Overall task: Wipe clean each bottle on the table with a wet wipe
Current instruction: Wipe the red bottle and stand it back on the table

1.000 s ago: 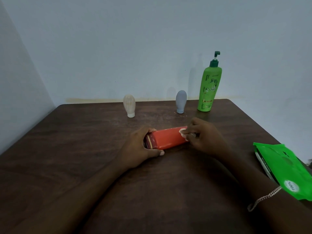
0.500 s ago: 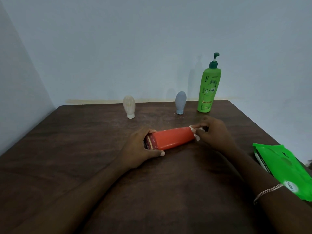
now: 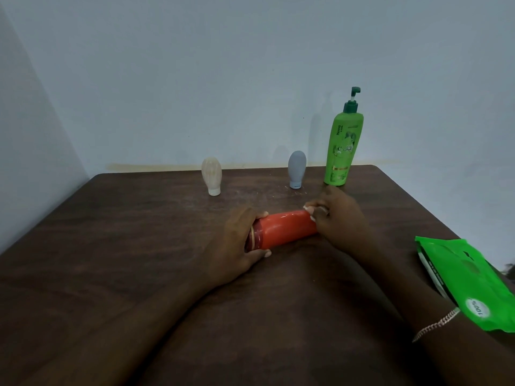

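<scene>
A person's left hand (image 3: 237,246) grips the cap end of an orange bottle (image 3: 287,228) lying on its side mid-bench (image 3: 139,246), while the right hand (image 3: 340,218) pinches a wet wipe (image 3: 315,211) against its base. Wiping looks under way; next up, prob. the cream bottle (image 3: 211,175), grey bottle (image 3: 296,168) & green pump bottle (image 3: 344,151) standing at the back.

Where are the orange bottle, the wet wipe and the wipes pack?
orange bottle (image 3: 287,229), head view, middle of its body.
wet wipe (image 3: 319,210), head view, white bit at the bottle's end.
wipes pack (image 3: 459,274), head view, green top face.
</scene>
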Tool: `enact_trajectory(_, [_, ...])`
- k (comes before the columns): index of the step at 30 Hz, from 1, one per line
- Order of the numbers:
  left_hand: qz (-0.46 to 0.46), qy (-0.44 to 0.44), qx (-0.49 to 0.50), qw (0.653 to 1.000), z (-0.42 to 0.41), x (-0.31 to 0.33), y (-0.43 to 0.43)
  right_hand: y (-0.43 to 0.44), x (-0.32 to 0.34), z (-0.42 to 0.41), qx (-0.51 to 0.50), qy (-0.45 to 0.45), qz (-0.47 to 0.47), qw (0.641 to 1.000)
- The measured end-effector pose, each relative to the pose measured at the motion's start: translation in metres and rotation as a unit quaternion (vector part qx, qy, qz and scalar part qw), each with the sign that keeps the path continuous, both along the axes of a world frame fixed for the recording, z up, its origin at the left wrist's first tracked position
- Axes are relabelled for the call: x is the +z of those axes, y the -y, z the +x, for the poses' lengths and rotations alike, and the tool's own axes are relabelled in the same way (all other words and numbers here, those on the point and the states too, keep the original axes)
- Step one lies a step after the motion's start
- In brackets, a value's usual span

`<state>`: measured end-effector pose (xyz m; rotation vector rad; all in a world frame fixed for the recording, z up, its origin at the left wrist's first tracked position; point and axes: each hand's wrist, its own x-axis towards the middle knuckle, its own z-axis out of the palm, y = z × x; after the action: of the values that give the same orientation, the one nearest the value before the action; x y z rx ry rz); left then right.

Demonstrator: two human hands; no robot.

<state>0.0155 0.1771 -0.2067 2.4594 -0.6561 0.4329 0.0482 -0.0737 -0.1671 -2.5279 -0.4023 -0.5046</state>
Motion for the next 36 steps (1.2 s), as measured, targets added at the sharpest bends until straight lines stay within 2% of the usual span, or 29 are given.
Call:
enact_trajectory(2, [-0.010,-0.005,0.000,1.000,0.000,0.000,-0.001,-0.004,0.000,-0.005,0.028,0.012,-0.008,0.999])
enact_trajectory(7, [-0.038,-0.020,-0.001,0.999,0.001,-0.001,0.001,0.012,0.004,0.004,-0.059,-0.041,-0.005,0.997])
enact_trajectory(15, [-0.126,-0.068,0.026,0.989,0.001,0.002,0.000,-0.032,0.000,-0.019,0.073,0.018,-0.008,0.997])
enact_trajectory(21, [-0.153,-0.094,0.036,0.983,0.001,0.004,0.007,-0.015,0.000,-0.007,-0.022,0.001,-0.001,1.000])
enact_trajectory(24, [-0.154,-0.083,0.043,0.984,0.000,0.005,0.009,-0.033,0.002,-0.018,0.011,0.010,0.009,1.000])
enact_trajectory(30, [-0.149,-0.078,0.093,0.981,-0.002,0.004,0.009,-0.065,-0.001,-0.038,0.127,0.059,-0.029,0.990])
enact_trajectory(36, [-0.135,-0.082,0.097,0.983,-0.001,0.003,0.009,-0.048,-0.003,-0.030,0.080,0.072,-0.029,0.994])
